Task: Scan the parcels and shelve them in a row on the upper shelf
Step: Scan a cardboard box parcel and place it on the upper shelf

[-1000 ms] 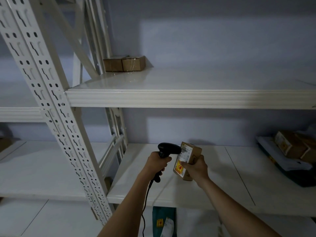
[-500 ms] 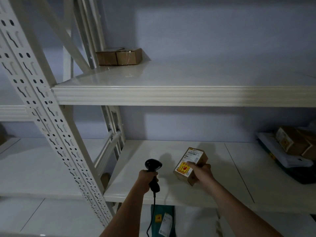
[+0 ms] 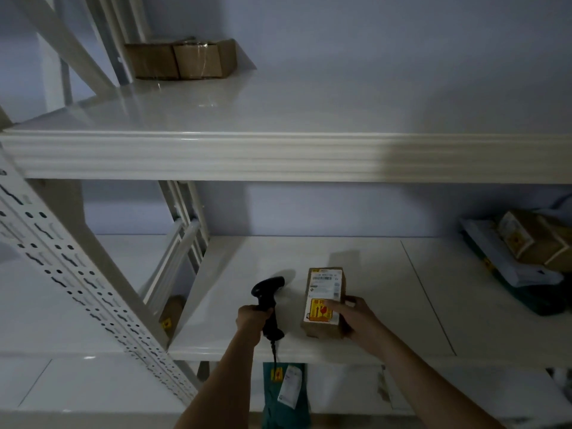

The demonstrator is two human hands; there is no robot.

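While left hand grips scanner, right hand holds labelled parcel

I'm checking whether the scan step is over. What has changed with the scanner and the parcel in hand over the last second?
The left hand has drawn the barcode scanner down and away from the labelled parcel, so its head no longer meets the label. The right hand has lowered the parcel and turned it label-up. Both grips are unchanged, and the two boxes on the upper shelf remain in place.
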